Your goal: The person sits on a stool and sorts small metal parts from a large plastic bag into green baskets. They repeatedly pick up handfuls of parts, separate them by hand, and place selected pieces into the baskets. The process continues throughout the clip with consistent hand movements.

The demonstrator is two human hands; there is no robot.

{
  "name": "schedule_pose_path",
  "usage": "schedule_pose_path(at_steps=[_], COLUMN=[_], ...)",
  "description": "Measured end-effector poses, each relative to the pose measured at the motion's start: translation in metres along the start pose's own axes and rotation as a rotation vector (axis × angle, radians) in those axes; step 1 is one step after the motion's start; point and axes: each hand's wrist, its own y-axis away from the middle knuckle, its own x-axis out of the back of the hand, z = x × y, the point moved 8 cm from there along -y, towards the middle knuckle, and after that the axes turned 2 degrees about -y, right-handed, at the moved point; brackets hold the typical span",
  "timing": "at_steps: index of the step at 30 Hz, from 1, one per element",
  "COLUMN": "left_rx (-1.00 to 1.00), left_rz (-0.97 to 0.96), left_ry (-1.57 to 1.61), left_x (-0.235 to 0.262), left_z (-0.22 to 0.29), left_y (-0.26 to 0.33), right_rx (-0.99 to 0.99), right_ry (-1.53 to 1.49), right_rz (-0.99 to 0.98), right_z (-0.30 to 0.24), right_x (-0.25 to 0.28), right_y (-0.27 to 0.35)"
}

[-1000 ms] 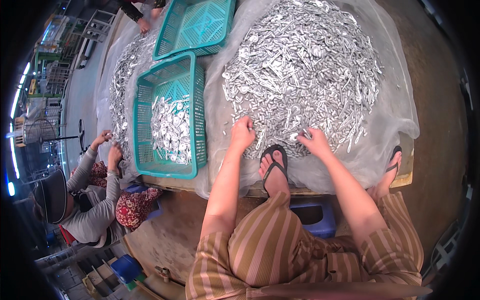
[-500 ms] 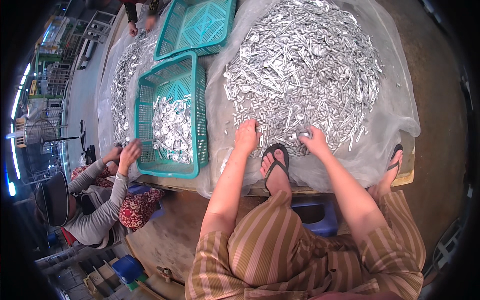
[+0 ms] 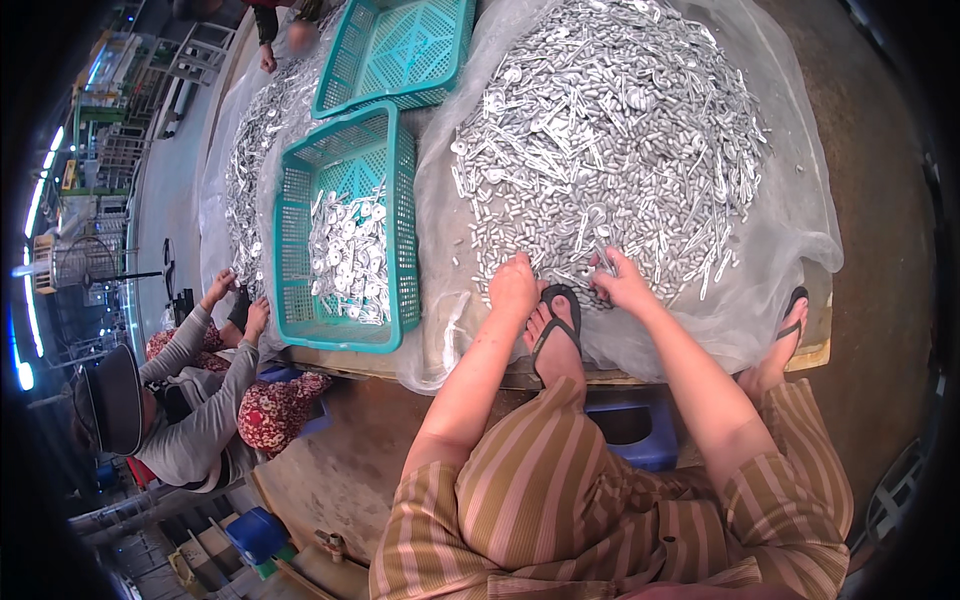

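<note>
A wide heap of small silvery metal parts (image 3: 610, 130), mixed short pellets, slotted strips and round discs, lies on clear plastic sheeting. At its near edge my left hand (image 3: 513, 287) is closed, its fingertips bent down among the pellets; what they hold, if anything, is hidden. Just to the right, my right hand (image 3: 625, 284) pinches a small silvery metal part, whose exact shape is too small to tell. My sandalled foot (image 3: 556, 330) rests on the table edge between the two hands.
Left of the heap stands a green plastic basket (image 3: 403, 230) with flat silvery parts inside; another green basket (image 3: 395, 55) sits behind it. A co-worker (image 3: 190, 400) in a grey top reaches toward a second heap (image 3: 245, 165). A blue stool (image 3: 640, 435) is under the table edge.
My left hand has shifted right and nearer to me, its fingers now drawn in. My right hand has moved slightly with its fingers bent. The co-worker's hands have dropped away from the basket's rim.
</note>
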Motion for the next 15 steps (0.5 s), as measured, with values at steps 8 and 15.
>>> schedule_pose_path(at_steps=[8,15], left_rx=[0.005,0.098], left_rz=[-0.144,0.325], left_ry=[0.261,0.231], left_x=[-0.014,0.117], left_z=[-0.026,-0.083], left_y=[-0.022,-0.01], right_rx=[0.168,0.239], right_ry=[0.727,1.078], right_rz=[0.037,0.088], right_z=[-0.009,-0.015], right_x=[-0.019,-0.04], right_y=[0.005,0.006])
